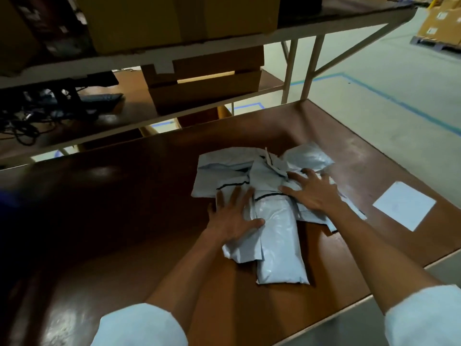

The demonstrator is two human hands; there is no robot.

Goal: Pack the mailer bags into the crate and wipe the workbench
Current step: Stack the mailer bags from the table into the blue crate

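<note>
A loose pile of white mailer bags (pixel 274 216) with black seal strips lies on the brown workbench (pixel 124 221), right of centre. My left hand (pixel 233 216) lies flat on the pile's left side with straight, spread fingers and the thumb on a bag. Flat on the upper right of the pile rests my right hand (pixel 311 191), fingers splayed. One long bag (pixel 282 253) sticks out toward me from under the heap. No crate is clearly in view.
A white square sheet (pixel 405 205) lies on the bench to the right. Behind the bench a lower shelf holds a cardboard box (pixel 204 83), a keyboard (pixel 99 99) and tangled cables (pixel 22 121). An upper shelf carries more boxes. Grey floor with blue tape lines lies right.
</note>
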